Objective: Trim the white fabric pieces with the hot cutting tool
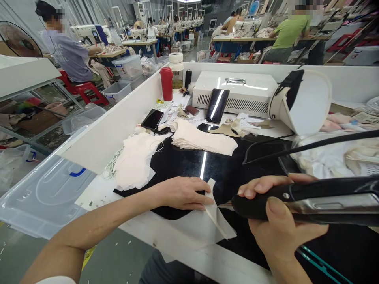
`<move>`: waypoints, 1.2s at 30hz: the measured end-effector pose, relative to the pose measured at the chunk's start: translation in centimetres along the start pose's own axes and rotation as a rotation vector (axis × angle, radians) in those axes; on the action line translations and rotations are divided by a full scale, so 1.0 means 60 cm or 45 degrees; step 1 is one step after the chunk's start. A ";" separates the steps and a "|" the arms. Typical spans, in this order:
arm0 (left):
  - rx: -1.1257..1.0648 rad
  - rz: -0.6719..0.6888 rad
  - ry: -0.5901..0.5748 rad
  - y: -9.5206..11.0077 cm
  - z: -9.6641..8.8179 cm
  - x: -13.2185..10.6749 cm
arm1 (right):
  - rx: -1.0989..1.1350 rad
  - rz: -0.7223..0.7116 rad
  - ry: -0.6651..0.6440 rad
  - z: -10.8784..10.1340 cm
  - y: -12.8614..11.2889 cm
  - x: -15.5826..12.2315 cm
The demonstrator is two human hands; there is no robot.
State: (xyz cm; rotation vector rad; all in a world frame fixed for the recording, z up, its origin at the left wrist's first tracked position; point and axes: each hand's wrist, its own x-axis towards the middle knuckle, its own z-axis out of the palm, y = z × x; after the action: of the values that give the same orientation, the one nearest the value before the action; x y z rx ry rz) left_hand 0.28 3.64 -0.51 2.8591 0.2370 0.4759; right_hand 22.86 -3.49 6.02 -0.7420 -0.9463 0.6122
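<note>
My left hand (186,193) lies over a white piece of thin fabric (198,230), its fingers closed on a narrow folded strip along the edge. The piece hangs over the front edge of the table. My right hand (281,232) grips a long black handheld tool (334,199) with a silver metal side and a rounded end. Its far part runs out of view at the right. Beneath the work is a black glossy mat (180,171). A stack of pale pink fabric pieces (204,140) lies beyond my hands, and a white stack (133,159) lies left.
A white metal box (233,92), a phone (217,105), a second phone (152,119), a red bottle (166,84) and a lamp (310,102) stand behind. A black cable (334,140) crosses at right. Teal tweezers-like strips (322,264) lie lower right. People sit at sewing machines beyond.
</note>
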 end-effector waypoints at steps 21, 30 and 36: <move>-0.055 -0.038 0.004 0.000 0.015 0.002 | 0.008 -0.034 0.047 0.025 0.024 0.019; -0.069 -0.056 0.024 0.002 0.018 0.000 | 0.010 -0.077 0.062 0.025 0.033 0.027; -0.089 -0.042 0.065 -0.003 0.017 -0.003 | 0.061 -0.057 0.031 0.024 0.049 0.028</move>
State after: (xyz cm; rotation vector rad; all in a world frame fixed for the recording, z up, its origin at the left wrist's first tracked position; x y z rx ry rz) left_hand 0.44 3.56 -1.57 2.7732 0.2710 0.5400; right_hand 21.95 -0.07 5.06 -0.6824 -0.9206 0.5840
